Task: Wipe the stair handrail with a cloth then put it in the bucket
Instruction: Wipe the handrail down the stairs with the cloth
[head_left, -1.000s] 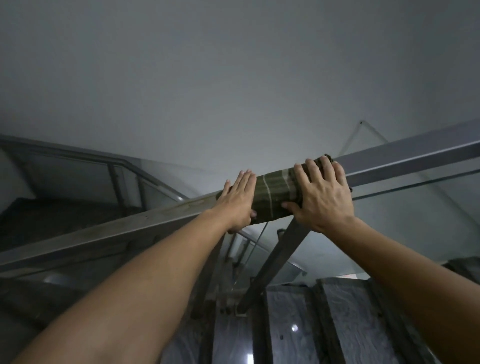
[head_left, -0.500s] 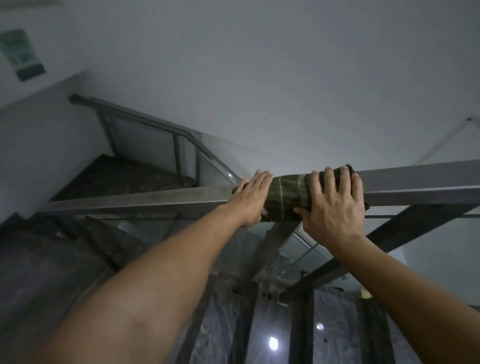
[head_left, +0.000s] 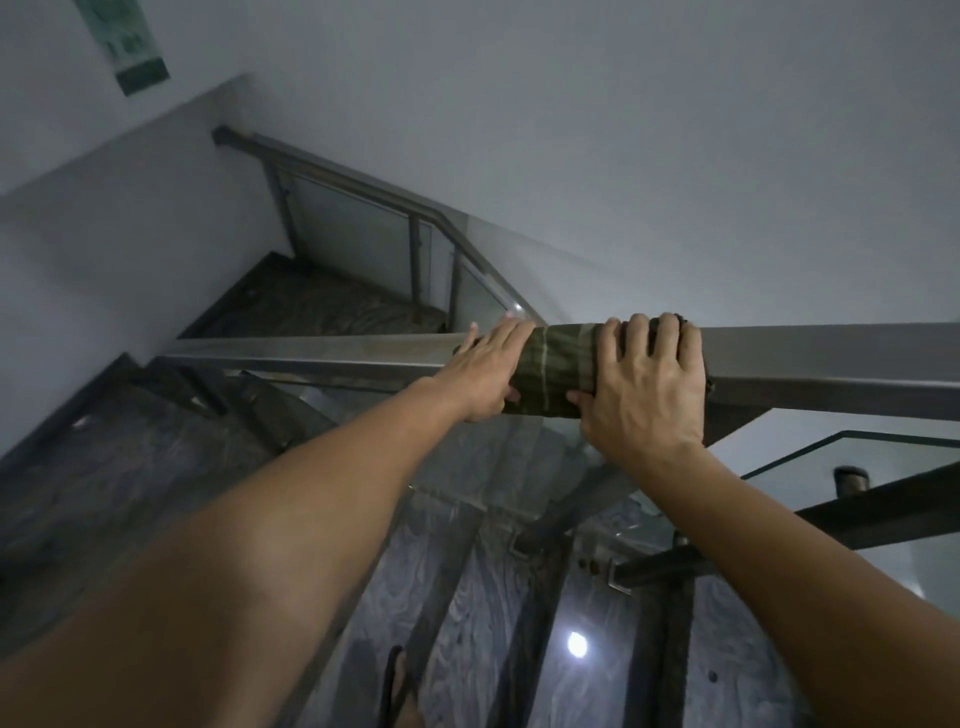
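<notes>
A dark green cloth (head_left: 558, 371) with pale stripes is wrapped around the square metal handrail (head_left: 322, 356), which runs across the middle of the view. My left hand (head_left: 488, 371) grips the cloth's left end, fingers over the top of the rail. My right hand (head_left: 644, 387) clasps the cloth's right end, fingers curled over the rail and thumb below. No bucket is in view.
Glass panels (head_left: 878, 467) and metal posts hang below the rail. Dark marble steps (head_left: 467, 597) descend beneath me, with a landing (head_left: 322, 301) and a second railing (head_left: 363, 182) at upper left. A sandalled foot (head_left: 397, 691) shows at the bottom. A green sign (head_left: 130, 47) hangs on the wall.
The view has tilted down and swung left, showing more of the stairs and landing. Both hands stay clasped on the cloth around the rail.
</notes>
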